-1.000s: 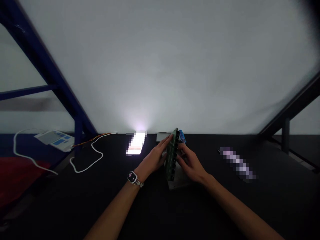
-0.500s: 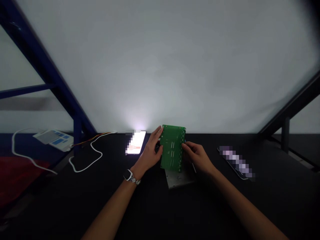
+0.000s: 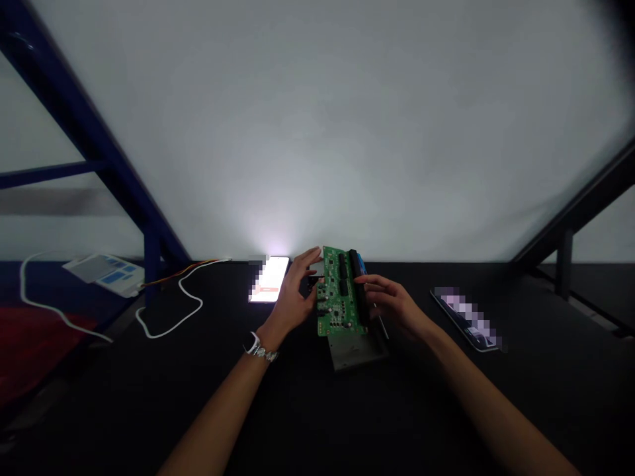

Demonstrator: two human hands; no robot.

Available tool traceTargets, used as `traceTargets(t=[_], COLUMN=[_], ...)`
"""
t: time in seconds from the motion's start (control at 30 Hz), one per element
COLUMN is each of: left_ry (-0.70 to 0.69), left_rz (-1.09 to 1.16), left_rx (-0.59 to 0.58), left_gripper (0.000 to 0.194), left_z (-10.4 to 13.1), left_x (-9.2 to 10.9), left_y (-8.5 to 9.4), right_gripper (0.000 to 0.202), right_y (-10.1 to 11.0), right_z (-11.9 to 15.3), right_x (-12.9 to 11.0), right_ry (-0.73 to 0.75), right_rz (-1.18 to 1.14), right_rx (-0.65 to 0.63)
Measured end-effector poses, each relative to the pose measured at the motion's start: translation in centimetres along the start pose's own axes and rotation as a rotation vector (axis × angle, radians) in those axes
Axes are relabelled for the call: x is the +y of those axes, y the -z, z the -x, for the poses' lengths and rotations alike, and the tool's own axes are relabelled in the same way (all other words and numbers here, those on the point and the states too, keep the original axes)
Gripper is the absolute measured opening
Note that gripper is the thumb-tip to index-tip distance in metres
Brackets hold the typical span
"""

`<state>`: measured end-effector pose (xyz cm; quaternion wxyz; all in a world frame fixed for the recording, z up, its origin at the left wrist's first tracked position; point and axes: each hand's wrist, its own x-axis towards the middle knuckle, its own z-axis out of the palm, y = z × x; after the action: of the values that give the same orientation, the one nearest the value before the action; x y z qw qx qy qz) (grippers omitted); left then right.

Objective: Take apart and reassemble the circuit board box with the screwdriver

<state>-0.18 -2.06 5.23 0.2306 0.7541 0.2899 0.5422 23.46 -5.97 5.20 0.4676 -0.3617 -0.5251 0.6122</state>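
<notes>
Between my two hands a green circuit board (image 3: 335,307) stands tilted, its component side towards me with a long black connector strip along the right edge. My left hand (image 3: 296,291) grips the board's left edge, thumb low and fingers near the top corner. At the right edge, the fingers of my right hand (image 3: 391,301) close on the black strip. Beneath the board lies a flat grey metal plate (image 3: 350,354), partly covered. A thin light rod (image 3: 383,327) shows below my right hand, and something blue (image 3: 362,263) peeks out behind the board.
A lit phone (image 3: 272,281) lies left of my left hand, another phone (image 3: 466,320) to the right. A white cable (image 3: 193,317) and a white-and-blue card (image 3: 106,272) are at the left. Blue frame bars (image 3: 124,192) rise on the left before a pale wall (image 3: 347,132).
The circuit board has been turned over: its plain soldered back faced me before, and now its component side does. Both hands have stayed at its edges.
</notes>
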Motion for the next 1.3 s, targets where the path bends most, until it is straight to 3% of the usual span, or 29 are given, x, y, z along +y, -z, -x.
traceTargets(t=[0.3, 0.53, 0.63, 0.77, 0.93, 1.13, 1.3], left_ry=[0.127, 0.194, 0.234, 0.411, 0.628, 0.735, 0.693], left_rz=[0.077, 0.04, 0.09, 0.271, 0.352, 0.453, 0.573], left_rx=[-0.009, -0.002, 0.011, 0.001, 0.021, -0.2, -0.258], left_gripper=[0.054, 0.06, 0.058, 0.036, 0.041, 0.044, 0.046], left_z=[0.8, 1.7, 1.5, 0.5, 0.1, 0.4, 0.3], left_x=[0.8, 1.3, 1.4, 1.2, -0.1, 0.1, 1.8], left_y=[-2.4, -4.3, -4.0, -2.7, -1.5, -1.3, -1.2], right_gripper=[0.028, 0.048, 0.041, 0.037, 0.042, 0.033, 0.031], right_y=[-2.3, -3.3, -2.7, -0.9, 0.6, -0.8, -2.9], right_z=[-0.2, 0.5, 0.3, -0.3, -0.7, -0.1, 0.5], right_x=[1.5, 0.5, 0.4, 0.4, 0.0, -0.7, -0.9], right_ry=[-0.05, -0.074, -0.078, -0.072, 0.026, 0.217, 0.193], right_rz=[-0.063, -0.053, -0.046, 0.074, 0.192, 0.349, 0.293], right_rx=[-0.082, -0.098, -0.076, 0.026, 0.152, 0.272, 0.145])
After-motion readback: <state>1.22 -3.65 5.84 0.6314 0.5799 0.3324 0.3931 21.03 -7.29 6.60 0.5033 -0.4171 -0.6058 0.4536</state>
